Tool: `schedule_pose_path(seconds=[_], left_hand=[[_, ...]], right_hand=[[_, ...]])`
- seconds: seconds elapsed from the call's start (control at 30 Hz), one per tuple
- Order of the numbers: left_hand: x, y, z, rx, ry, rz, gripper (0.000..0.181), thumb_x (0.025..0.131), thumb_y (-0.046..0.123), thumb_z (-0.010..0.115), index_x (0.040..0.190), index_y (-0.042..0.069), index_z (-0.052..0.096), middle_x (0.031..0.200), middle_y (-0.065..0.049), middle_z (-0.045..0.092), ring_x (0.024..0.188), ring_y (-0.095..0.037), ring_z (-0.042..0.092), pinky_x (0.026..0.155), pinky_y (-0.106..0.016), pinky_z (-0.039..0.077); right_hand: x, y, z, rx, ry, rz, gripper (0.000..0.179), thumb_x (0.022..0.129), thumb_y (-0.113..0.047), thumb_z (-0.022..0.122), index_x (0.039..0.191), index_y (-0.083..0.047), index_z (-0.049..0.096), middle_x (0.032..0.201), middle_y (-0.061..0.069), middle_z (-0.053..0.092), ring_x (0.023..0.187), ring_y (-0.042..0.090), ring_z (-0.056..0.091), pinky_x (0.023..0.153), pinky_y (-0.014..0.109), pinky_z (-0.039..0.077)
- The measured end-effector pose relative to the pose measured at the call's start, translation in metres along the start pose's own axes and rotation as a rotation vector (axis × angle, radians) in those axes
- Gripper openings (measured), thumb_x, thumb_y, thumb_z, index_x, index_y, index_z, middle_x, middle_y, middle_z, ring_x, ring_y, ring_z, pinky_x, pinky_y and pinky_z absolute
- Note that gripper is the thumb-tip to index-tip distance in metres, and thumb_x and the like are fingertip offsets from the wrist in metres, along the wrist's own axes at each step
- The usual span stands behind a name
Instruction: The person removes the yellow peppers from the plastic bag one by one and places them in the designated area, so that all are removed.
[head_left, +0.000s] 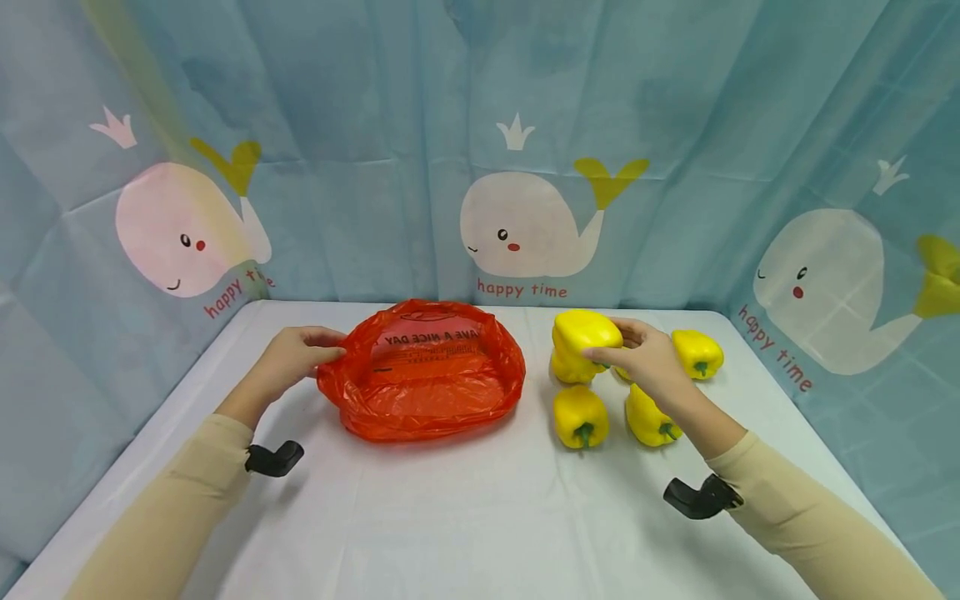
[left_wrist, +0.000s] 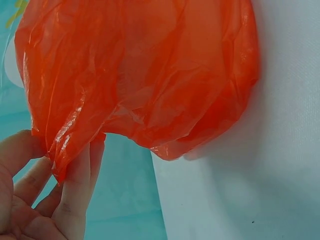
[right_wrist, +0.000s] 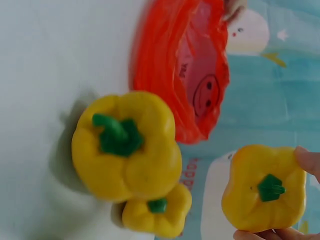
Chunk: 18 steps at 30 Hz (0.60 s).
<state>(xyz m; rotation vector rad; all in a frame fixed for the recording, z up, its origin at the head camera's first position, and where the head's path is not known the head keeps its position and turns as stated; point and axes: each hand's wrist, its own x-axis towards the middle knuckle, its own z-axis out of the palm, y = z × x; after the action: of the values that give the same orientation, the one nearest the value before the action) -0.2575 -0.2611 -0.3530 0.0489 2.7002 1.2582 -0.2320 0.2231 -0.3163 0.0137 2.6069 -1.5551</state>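
A red plastic bag lies on the table with its mouth spread open and printed lettering inside. My left hand pinches its left rim between thumb and fingers; in the left wrist view the film bunches at the fingertips. To the right of the bag, my right hand grips a yellow bell pepper, its green stem showing in the right wrist view. Near that hand more yellow bell peppers stand on the table, one in front, one beneath the wrist and one at the right.
The table has a white cloth. Blue curtains with whale prints rise behind it and along both sides. A black wrist-worn piece sits at the left cuff, another at the right.
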Motion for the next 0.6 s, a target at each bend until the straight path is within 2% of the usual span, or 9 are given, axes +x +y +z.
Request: schedule_pose_path(seconds=[0.2,0.33,0.6], left_hand=[[0.0,0.0,0.0,-0.002,-0.001,0.0,0.05,0.1,0.033,0.058,0.139,0.001,0.055,0.134,-0.024,0.06,0.113,-0.031,0.06,0.087,-0.036,0.059],[0.0,0.0,0.0,-0.009,-0.003,0.002,0.05,0.1,0.032,0.058,0.138,0.001,0.055,0.134,-0.024,0.06,0.112,-0.03,0.061,0.087,-0.035,0.059],[0.001,-0.001,0.0,-0.007,-0.008,-0.001,0.051,0.1,0.033,0.058,0.139,0.001,0.055,0.134,-0.024,0.06,0.113,-0.031,0.06,0.087,-0.034,0.059]], right_hand=[[-0.008,0.003,-0.017,-0.051,0.026,0.013,0.087,0.087,-0.044,0.074,0.154,-0.005,0.033,0.157,0.019,0.038,0.144,0.039,0.037,0.113,0.055,0.04],[-0.013,0.007,-0.027,-0.065,0.044,0.014,0.088,0.088,-0.042,0.074,0.154,-0.003,0.031,0.157,0.022,0.037,0.143,0.041,0.037,0.116,0.056,0.035],[-0.021,0.027,-0.05,-0.102,0.103,0.054,0.09,0.09,-0.046,0.07,0.155,-0.001,0.027,0.158,0.026,0.033,0.143,0.045,0.035,0.116,0.061,0.033]])
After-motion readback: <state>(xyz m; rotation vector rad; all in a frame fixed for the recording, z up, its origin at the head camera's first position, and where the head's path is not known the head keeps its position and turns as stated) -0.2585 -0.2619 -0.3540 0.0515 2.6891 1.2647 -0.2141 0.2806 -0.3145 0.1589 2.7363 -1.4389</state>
